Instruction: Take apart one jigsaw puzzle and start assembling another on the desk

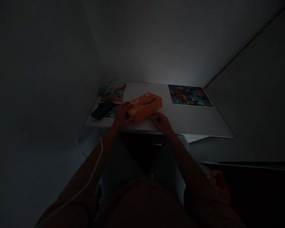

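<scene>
An orange box (144,107) with a printed picture and light lettering lies slanted on the white table (192,122), near its front edge. My left hand (122,116) grips the left end of the box, fingers over the top and thumb at the front side. Curled fingers of my right hand (161,123) are at the front right side of the box; whether they press on it is too dark to tell.
Left of the box lie a dark pouch-like item (102,110), colourful printed sheets (118,96) and crumpled clear plastic (111,87). A floral sheet (190,95) is at the back right. A white cable (95,171) runs along my left forearm.
</scene>
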`<state>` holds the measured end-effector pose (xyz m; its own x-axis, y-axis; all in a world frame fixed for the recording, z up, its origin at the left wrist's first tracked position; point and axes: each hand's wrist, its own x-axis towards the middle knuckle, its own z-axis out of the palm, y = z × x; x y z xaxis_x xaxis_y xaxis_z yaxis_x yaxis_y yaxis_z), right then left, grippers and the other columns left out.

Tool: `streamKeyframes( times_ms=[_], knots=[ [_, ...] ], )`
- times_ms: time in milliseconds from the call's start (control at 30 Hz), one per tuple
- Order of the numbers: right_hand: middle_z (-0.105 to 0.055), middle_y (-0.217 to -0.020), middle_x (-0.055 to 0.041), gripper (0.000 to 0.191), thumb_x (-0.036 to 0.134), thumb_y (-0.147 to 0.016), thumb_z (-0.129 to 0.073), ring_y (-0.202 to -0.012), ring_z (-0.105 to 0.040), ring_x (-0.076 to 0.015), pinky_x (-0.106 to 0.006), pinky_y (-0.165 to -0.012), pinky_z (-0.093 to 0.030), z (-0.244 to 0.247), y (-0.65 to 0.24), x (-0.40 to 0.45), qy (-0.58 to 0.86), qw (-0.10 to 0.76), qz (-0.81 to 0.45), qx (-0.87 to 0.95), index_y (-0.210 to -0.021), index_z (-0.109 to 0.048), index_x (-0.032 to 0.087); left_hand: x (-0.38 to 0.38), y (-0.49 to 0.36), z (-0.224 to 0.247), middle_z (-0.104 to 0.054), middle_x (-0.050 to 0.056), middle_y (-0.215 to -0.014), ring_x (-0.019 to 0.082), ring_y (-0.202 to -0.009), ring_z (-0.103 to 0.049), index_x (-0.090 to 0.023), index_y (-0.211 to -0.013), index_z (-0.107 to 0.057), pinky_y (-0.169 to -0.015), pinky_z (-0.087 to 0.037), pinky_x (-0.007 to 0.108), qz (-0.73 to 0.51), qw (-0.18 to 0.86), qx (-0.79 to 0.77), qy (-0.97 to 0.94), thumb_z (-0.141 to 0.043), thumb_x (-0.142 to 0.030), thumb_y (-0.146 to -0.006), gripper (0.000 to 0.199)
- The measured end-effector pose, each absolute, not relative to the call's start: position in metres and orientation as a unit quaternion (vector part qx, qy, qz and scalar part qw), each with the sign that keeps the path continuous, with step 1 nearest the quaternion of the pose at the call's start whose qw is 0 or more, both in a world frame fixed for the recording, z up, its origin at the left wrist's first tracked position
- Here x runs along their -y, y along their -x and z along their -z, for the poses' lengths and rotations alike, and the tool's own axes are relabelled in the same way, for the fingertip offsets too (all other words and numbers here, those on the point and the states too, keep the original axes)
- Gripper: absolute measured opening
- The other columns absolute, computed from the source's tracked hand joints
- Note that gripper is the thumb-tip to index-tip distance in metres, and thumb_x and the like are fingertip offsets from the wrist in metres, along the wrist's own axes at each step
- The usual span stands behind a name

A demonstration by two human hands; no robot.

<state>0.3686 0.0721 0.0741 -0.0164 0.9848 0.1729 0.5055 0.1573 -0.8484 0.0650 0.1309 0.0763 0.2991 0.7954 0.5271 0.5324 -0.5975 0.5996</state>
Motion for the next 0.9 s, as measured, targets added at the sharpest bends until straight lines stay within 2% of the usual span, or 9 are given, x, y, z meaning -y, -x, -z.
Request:
streamKeyframes(
  times_ms=[167,367,433,567,667,800,900],
  knots=[
    [-0.077,-0.084,-0.007,0.044,0.066,-0.096,-0.071,-0.073,-0.068,-0.0299,-0.047,-0.074,-0.055,-0.074,-0.367,-0.075,0.602,0.399,-0.307,0.62,-0.12,-0.082,0.03,-0.131,-0.066,-0.075,-0.058,0.016,-0.162,0.041,-0.154,-0.056,-0.036,-0.152,-0.068,-0.134,-0.044,0.065,-0.421,0.163,-0.402,-0.797,-0.079,-0.068,-0.094,0.066],
    [-0.07,-0.071,-0.0027,0.044,0.066,-0.096,-0.074,-0.068,-0.066,-0.028,-0.042,-0.068,-0.052,-0.07,-0.369,-0.077,0.615,0.404,-0.32,0.597,-0.121,-0.083,0.031,-0.129,-0.068,-0.078,-0.058,0.013,-0.163,0.041,-0.156,-0.055,-0.04,-0.151,-0.067,-0.134,-0.045,0.067,-0.417,0.174,-0.409,-0.793,-0.079,-0.067,-0.093,0.065],
    [-0.073,-0.076,-0.0032,0.041,0.064,-0.095,-0.075,-0.068,-0.066,-0.027,-0.041,-0.067,-0.053,-0.067,-0.371,-0.079,0.606,0.422,-0.331,0.588,-0.12,-0.082,0.032,-0.127,-0.069,-0.081,-0.058,0.012,-0.164,0.042,-0.156,-0.054,-0.041,-0.151,-0.067,-0.134,-0.045,0.068,-0.405,0.178,-0.417,-0.794,-0.081,-0.068,-0.091,0.067],
    [-0.083,-0.103,-0.0067,0.036,0.062,-0.095,-0.076,-0.072,-0.069,-0.0241,-0.04,-0.069,-0.057,-0.061,-0.372,-0.082,0.585,0.455,-0.354,0.569,-0.117,-0.077,0.033,-0.123,-0.07,-0.085,-0.058,0.012,-0.166,0.043,-0.156,-0.054,-0.042,-0.152,-0.068,-0.135,-0.044,0.07,-0.389,0.172,-0.421,-0.801,-0.083,-0.069,-0.088,0.071],
    [-0.083,-0.1,-0.0064,0.036,0.065,-0.097,-0.073,-0.072,-0.071,-0.0247,-0.042,-0.071,-0.058,-0.06,-0.371,-0.084,0.599,0.447,-0.355,0.561,-0.114,-0.074,0.033,-0.123,-0.07,-0.084,-0.058,0.013,-0.165,0.044,-0.156,-0.055,-0.041,-0.152,-0.069,-0.135,-0.044,0.07,-0.397,0.172,-0.41,-0.803,-0.085,-0.07,-0.087,0.072],
    [-0.084,-0.108,-0.0078,0.035,0.065,-0.098,-0.072,-0.072,-0.073,-0.0256,-0.044,-0.073,-0.06,-0.064,-0.37,-0.083,0.602,0.442,-0.353,0.564,-0.11,-0.071,0.032,-0.125,-0.069,-0.081,-0.058,0.015,-0.163,0.043,-0.155,-0.056,-0.04,-0.151,-0.07,-0.134,-0.044,0.069,-0.413,0.174,-0.401,-0.799,-0.083,-0.072,-0.09,0.07],
    [-0.085,-0.104,-0.0075,0.032,0.064,-0.097,-0.073,-0.073,-0.074,-0.0275,-0.046,-0.075,-0.061,-0.068,-0.369,-0.082,0.612,0.431,-0.344,0.566,-0.107,-0.072,0.033,-0.126,-0.069,-0.081,-0.059,0.014,-0.163,0.042,-0.155,-0.056,-0.041,-0.149,-0.07,-0.134,-0.045,0.068,-0.417,0.187,-0.409,-0.79,-0.079,-0.074,-0.091,0.067]
  ],
)
